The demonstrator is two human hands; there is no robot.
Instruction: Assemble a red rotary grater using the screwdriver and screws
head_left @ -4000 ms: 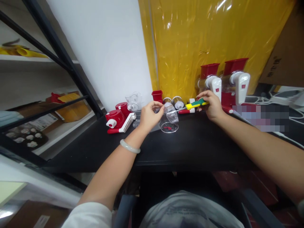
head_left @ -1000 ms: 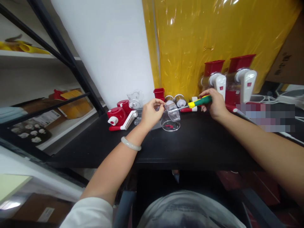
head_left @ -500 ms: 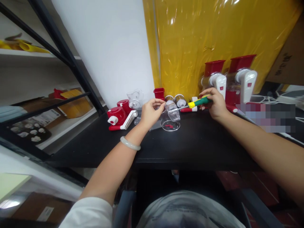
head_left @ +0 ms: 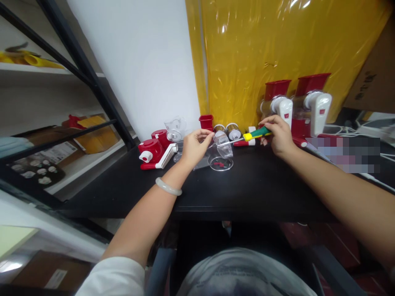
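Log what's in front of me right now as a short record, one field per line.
Left hand: the left hand has its fingertips at the clear plastic part; exact grip unclear
Right hand: the right hand holds the screwdriver
Tool: yellow-and-green handle, shaft pointing left to the clear plastic part
Small pieces: red pieces within a clear round rim
Left side: red base with a white crank
Behind: two metal drums
Right side: two machines with red hoppers
Surface: black table

head view, forward and down
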